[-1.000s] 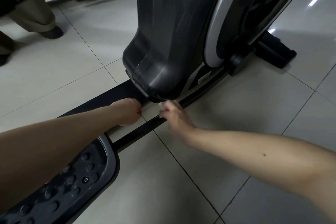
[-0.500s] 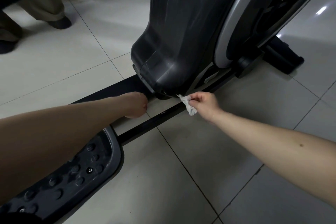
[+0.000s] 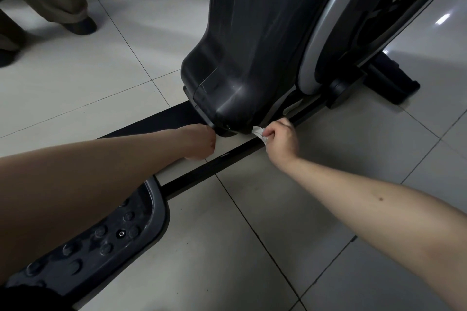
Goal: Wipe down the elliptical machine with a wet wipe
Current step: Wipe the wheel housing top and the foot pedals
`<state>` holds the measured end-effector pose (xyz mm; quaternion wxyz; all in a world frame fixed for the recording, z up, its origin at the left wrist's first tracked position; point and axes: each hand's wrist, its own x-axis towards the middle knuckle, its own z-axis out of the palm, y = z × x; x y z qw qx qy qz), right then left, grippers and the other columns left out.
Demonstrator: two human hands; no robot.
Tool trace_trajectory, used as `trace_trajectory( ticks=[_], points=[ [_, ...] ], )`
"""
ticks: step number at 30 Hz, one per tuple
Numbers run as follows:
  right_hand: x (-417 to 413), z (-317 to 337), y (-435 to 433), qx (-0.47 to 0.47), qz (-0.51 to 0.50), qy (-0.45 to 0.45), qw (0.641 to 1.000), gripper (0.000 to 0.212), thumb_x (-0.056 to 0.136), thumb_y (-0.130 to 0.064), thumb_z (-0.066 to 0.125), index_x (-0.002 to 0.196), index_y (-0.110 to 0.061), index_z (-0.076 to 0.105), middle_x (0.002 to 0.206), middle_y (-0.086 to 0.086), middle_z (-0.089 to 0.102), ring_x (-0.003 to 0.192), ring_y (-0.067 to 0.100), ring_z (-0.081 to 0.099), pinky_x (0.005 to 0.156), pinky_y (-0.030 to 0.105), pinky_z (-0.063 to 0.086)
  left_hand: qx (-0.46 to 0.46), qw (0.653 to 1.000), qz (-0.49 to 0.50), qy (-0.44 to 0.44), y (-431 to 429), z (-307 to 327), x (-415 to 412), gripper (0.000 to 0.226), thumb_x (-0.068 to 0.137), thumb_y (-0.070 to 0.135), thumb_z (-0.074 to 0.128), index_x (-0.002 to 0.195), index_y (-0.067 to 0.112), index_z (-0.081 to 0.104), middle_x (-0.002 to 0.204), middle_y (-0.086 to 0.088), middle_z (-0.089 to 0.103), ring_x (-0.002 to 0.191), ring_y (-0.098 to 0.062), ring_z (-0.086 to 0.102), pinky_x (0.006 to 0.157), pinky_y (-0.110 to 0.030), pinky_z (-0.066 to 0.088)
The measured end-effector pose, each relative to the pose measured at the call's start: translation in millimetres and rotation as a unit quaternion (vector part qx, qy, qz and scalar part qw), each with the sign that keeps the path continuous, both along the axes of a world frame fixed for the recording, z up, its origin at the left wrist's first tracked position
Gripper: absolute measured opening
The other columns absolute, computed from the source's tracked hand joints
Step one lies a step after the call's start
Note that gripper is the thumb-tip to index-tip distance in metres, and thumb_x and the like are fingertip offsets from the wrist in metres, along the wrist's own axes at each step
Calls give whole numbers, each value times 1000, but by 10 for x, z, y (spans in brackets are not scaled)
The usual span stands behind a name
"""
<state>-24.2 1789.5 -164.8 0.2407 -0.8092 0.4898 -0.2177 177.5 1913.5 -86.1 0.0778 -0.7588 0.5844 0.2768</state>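
Note:
The elliptical machine's dark plastic housing rises from the tiled floor, with a silver-rimmed flywheel cover on its right. My right hand pinches a crumpled white wet wipe against the housing's bottom edge, just above the black floor rail. My left hand reaches under the housing's lower left corner with its fingers curled down out of sight; whether it holds anything cannot be seen. My left forearm lies over the studded grey pedal.
Another person's trouser legs and dark shoes stand at the upper left. The machine's black stabiliser foot sticks out at the right. Glossy pale floor tiles surround the machine.
My right hand, with the wipe, has moved right along the housing's bottom edge. My left hand has stayed at the lower left corner.

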Motion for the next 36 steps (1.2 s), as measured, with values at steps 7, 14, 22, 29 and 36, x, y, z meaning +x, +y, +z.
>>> trace_trajectory(
  ticks=[7, 14, 22, 29, 36],
  points=[
    [-204, 60, -90, -132, 228, 96, 960, 24, 84, 15, 64, 101, 4, 77, 97, 14, 65, 96, 37, 53, 79, 40, 52, 12, 1000, 10, -2, 6, 9, 55, 32, 105, 20, 44, 126, 7, 65, 122, -10, 62, 110, -26, 60, 95, -33, 50],
    [-145, 17, -2, -105, 208, 80, 969, 21, 81, 18, 65, 91, 3, 75, 93, 10, 61, 90, 28, 51, 69, 45, 55, 28, 999, -25, -17, 24, -5, 117, 30, 105, 18, 41, 120, 5, 64, 123, -10, 62, 106, -25, 60, 90, -33, 50],
    [290, 70, 685, -111, 339, 37, 934, 28, 82, 15, 67, 102, -2, 78, 95, 6, 62, 95, 20, 51, 73, 23, 41, 69, 996, -52, -38, 59, -168, 274, 33, 100, 21, 41, 110, 12, 71, 109, -7, 69, 98, -25, 66, 90, -40, 56],
    [3, 91, 179, -110, 257, 28, 960, 38, 73, 22, 65, 98, -4, 80, 84, 9, 66, 83, 29, 55, 68, 37, 55, 90, 994, -54, -28, 88, -226, 316, 37, 100, 19, 40, 121, 12, 69, 122, -7, 67, 111, -25, 64, 99, -41, 52],
    [446, 227, 890, -60, 339, 7, 939, 31, 77, 15, 54, 89, -2, 77, 84, 9, 71, 87, 29, 60, 67, 30, 49, 79, 995, -36, -45, 147, -201, 317, 35, 105, 18, 39, 119, 8, 69, 117, -8, 68, 105, -26, 65, 90, -33, 53]
  ],
)
